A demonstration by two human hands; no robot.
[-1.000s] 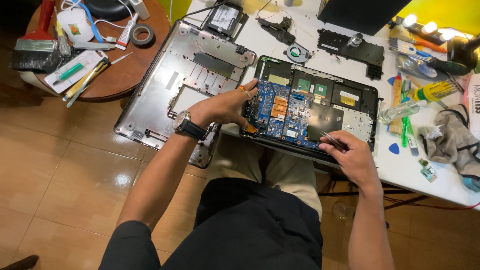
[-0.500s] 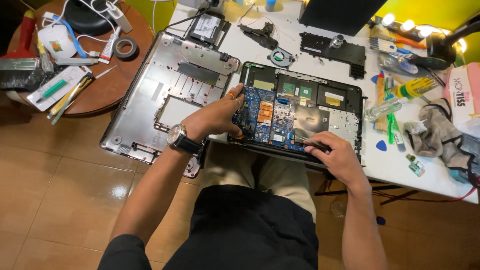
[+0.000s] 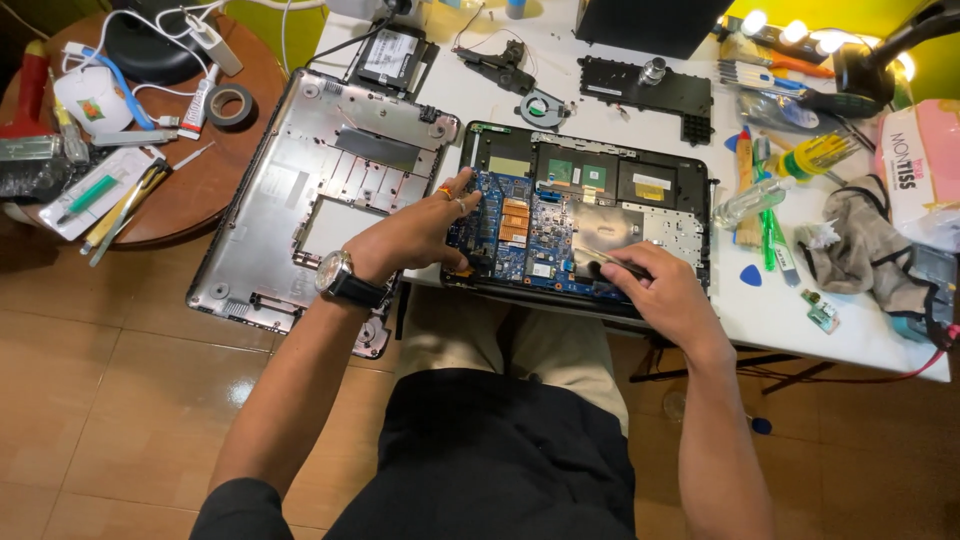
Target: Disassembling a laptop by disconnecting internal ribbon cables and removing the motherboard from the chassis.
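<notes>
The opened laptop base (image 3: 590, 225) lies at the near edge of the white surface (image 3: 800, 320), just in front of the person's lap. Its black frame holds a blue circuit board (image 3: 510, 225) with copper-coloured patches on the left half, dark square recesses along the far side and a silvery perforated plate at the right end.

The left hand (image 3: 415, 235), with a wristwatch (image 3: 335, 275) behind it, rests on the board's left edge, fingers spread and pressing flat, closed on nothing. The right hand (image 3: 665, 290) sits at the base's near right corner, its grip closed around a thin dark tool (image 3: 610, 260) whose tip points into the base.

Left of the base lies the grey bottom cover (image 3: 320, 190), overhanging the surface. Both hands hide the base's near edge. What kind of tool it is, and what its tip touches, cannot be made out.
</notes>
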